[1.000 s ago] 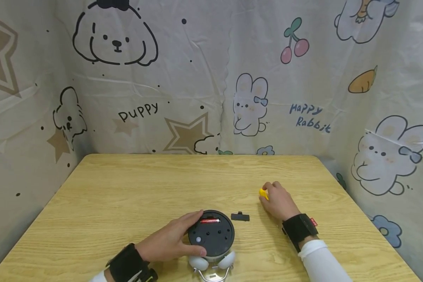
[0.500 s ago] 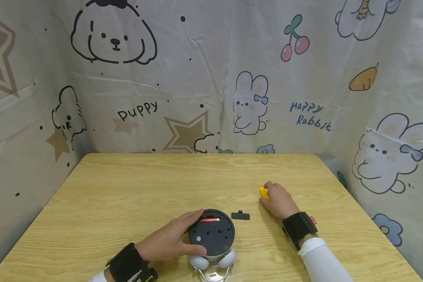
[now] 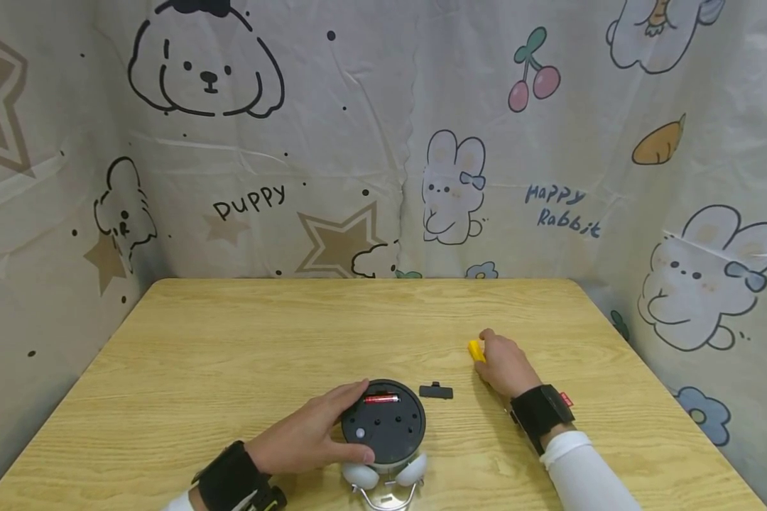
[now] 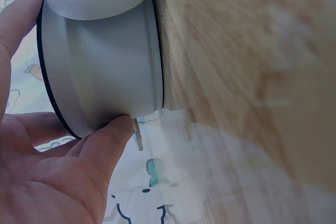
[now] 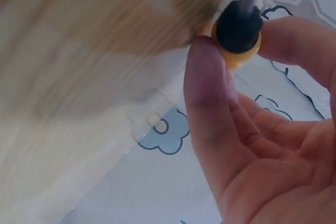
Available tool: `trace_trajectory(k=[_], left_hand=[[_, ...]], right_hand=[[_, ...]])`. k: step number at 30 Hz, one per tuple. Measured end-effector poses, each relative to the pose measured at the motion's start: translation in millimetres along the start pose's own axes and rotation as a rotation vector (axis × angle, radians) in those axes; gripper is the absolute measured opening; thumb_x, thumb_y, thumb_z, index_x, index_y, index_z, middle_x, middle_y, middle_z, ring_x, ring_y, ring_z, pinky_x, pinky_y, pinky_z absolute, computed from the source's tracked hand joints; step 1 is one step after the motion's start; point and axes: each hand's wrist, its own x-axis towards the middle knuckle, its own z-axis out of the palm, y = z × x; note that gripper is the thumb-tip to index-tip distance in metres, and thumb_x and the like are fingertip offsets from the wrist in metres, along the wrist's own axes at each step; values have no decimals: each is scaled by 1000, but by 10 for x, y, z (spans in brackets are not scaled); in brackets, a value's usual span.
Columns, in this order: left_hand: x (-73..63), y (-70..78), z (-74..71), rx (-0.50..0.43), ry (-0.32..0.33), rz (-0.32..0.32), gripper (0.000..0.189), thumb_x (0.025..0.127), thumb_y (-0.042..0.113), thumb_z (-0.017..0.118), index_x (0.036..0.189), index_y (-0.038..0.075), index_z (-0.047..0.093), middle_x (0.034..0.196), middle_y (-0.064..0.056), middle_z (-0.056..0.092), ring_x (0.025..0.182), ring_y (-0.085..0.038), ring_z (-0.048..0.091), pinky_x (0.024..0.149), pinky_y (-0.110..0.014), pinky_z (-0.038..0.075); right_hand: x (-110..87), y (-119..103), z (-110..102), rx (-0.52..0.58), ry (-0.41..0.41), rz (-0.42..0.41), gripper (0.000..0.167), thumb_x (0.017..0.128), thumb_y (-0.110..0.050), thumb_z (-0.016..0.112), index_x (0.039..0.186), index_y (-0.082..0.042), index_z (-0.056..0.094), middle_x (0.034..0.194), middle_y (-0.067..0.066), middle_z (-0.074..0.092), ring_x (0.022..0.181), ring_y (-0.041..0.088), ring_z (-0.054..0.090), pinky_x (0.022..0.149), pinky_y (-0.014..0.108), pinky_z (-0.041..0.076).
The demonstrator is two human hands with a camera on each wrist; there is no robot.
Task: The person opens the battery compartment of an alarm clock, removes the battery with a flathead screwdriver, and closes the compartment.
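A twin-bell alarm clock (image 3: 393, 433) lies face down on the table, its black back upward and its bells toward me. In its uncovered battery slot sits a red battery (image 3: 381, 399). My left hand (image 3: 307, 434) grips the clock's left side, thumb on the back's rim; in the left wrist view, fingertips press the white casing (image 4: 105, 66) near a small metal foot (image 4: 137, 136). To the right, my right hand (image 3: 506, 363) pinches a screwdriver (image 5: 239, 32) by its yellow handle, below the black collar; its metal shaft runs out of the right wrist view's top.
A small black battery cover (image 3: 436, 390) lies just right of the clock. The wooden table (image 3: 262, 333) is bordered at the back and sides by a printed cloth (image 3: 358, 142).
The yellow screwdriver handle has tilted slightly in my right hand, and more of it shows left of the fingers. My left hand and the clock stay where they were.
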Motion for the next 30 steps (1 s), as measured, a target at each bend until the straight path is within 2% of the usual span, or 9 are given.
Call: trace_trajectory(k=[5,8,12,15,22,25,30], left_hand=[[-3,-4,1,0,1,1,105,84,59,79,164,13,30,167,-14,37,153,-38,40,120,-61,41],[1,-5,1,2,2,1,105,84,59,79,164,12,30,167,-14,38,153,-38,40,120,-61,41],[2,2,1,4,0,-5,105,84,60,79,164,13,30,167,-14,37,153,-38,40,121,-61,41],[-1,8,1,3,-4,-12,105,84,59,79,164,13,30,167,-14,37,153,-38,40,120,-61,41],[-14,14,4,-8,-3,-10,105,84,57,80,164,13,29,167,-15,37,153,-39,40,119,-63,41],[-15,15,4,-8,-2,-7,105,84,57,80,164,12,30,167,-15,37,152,-39,41,119,-62,41],[-15,21,0,-7,2,-5,104,84,57,80,164,12,30,167,-14,37,152,-39,41,120,-61,41]], right_hand=[[9,-8,-5,10,-11,40,55,89,-8,71,137,14,54,110,24,69,89,25,62,82,42,59],[7,-19,-18,9,0,62,52,93,-14,70,135,14,57,115,25,67,92,27,61,86,45,59],[5,-38,-48,36,19,82,49,97,-19,65,133,14,58,110,23,62,89,27,57,81,42,55],[-1,-51,-73,70,29,84,48,97,-15,61,134,15,56,109,22,58,87,27,54,77,38,51],[-31,-92,-140,112,119,40,49,94,-12,56,135,13,50,112,23,53,87,28,51,75,37,48],[-45,-126,-164,145,140,27,44,93,-11,55,131,9,48,104,22,57,77,25,51,64,32,45],[-79,-178,-205,201,124,18,38,95,-10,53,128,4,41,80,17,58,52,18,45,46,22,35]])
